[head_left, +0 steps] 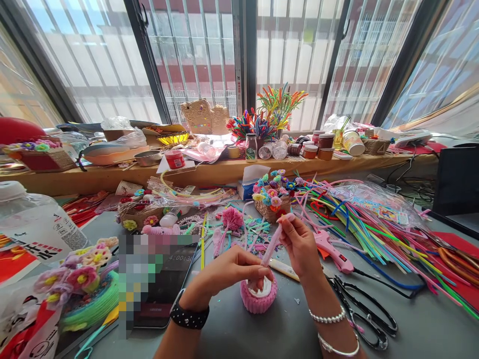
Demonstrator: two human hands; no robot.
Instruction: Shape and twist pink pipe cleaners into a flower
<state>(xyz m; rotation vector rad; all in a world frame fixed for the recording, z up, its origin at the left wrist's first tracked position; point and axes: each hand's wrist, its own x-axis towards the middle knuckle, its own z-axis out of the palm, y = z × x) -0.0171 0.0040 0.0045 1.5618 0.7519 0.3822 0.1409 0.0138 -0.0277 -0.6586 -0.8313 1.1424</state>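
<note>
A light pink fuzzy chenille stem (272, 245) stretches at a slant between both hands. My right hand (299, 240) pinches its upper end, where the tip looks bent over. At its lower end, the fingers of my left hand (241, 267) are closed around it. Directly under my left hand stands a small ribbed pink pot (259, 302) with white material inside; my fingers hide part of its rim. Whether those fingertips touch the white filling I cannot tell. Behind the hands is a pink fluffy flower (232, 218) among chenille scraps.
Black scissors (368, 311) and a pink glue gun (335, 253) lie at the right. Beyond them spreads a heap of colourful chenille stems (359, 229). A phone (160, 284) stands at the left beside a green flower pot (90, 301). A flower basket (275, 207) sits behind.
</note>
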